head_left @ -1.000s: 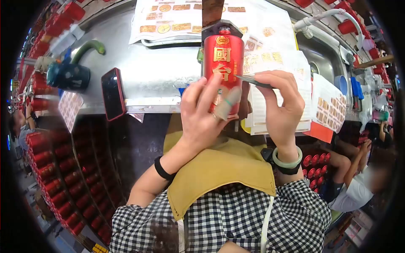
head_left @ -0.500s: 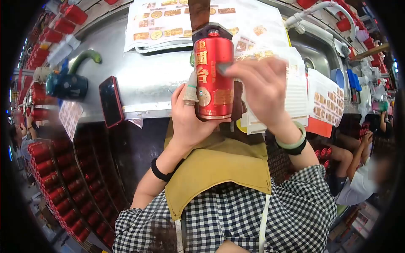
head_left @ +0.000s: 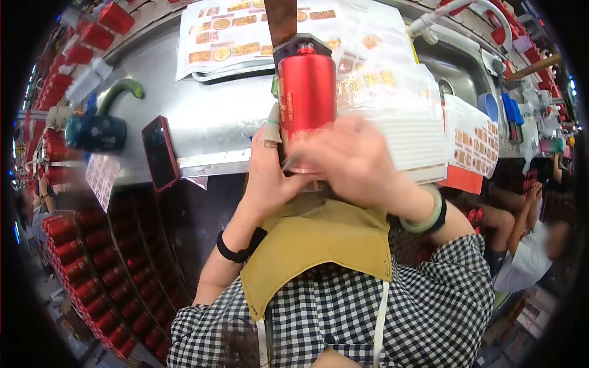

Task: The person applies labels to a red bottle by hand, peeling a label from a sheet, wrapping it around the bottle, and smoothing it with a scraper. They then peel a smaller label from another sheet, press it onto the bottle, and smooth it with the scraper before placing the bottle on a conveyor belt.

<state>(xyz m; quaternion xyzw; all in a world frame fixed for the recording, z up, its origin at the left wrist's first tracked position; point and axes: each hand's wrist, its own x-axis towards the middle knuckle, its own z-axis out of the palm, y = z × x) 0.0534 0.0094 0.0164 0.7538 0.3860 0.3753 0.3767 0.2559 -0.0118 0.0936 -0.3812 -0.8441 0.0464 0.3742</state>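
A glossy red bottle (head_left: 313,92) lies neck-away against a dark support in front of me, gold marks showing along its left side. My left hand (head_left: 268,178) is closed round its left side and base, with a cloth finger cover (head_left: 272,134) on one finger. Across the lower end of the bottle, my right hand (head_left: 353,162) is curled and blurred by motion. A small greyish piece, too smeared to name, shows at its fingertips.
Sheets of gold labels (head_left: 230,30) lie on the metal bench behind the bottle, and white sheets (head_left: 399,116) to its right. A phone (head_left: 161,153), a teal mug (head_left: 95,133) and a sink (head_left: 454,67) are around. Stacked red bottles (head_left: 98,276) stand lower left; a person sits at right.
The bottle has turned, so its large gold characters have moved out of sight to the left. My right hand has moved down and left, from beside the bottle's middle to its lower end.
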